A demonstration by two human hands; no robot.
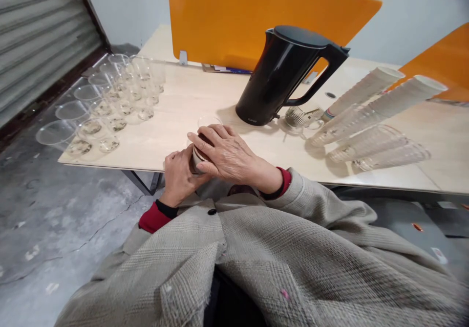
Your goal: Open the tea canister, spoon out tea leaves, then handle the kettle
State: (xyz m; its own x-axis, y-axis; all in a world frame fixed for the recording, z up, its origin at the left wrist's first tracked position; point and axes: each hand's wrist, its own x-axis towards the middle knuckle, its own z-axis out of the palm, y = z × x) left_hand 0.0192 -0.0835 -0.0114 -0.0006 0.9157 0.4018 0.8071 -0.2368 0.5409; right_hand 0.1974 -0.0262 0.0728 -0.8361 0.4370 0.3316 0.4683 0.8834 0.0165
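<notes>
Near the table's front edge, my left hand point(179, 173) is wrapped around the side of a small light-coloured jar point(198, 158) with a dark brown top. From the right, my right hand point(230, 156) lies over the top, its fingers curled onto it. My hands hide most of the jar, so I cannot tell whether the top is loose. Just behind my fingers shows the rim of a clear plastic cup point(209, 120). A black electric kettle point(273, 75) stands behind and to the right, its handle pointing right.
Rows of clear plastic cups point(110, 107) with dark bits in their bottoms fill the table's left end. On the right, a glass cup point(298, 118) stands beside tall stacks of paper cups point(366, 92) and clear cups point(377, 143). An orange divider point(220, 19) rises behind.
</notes>
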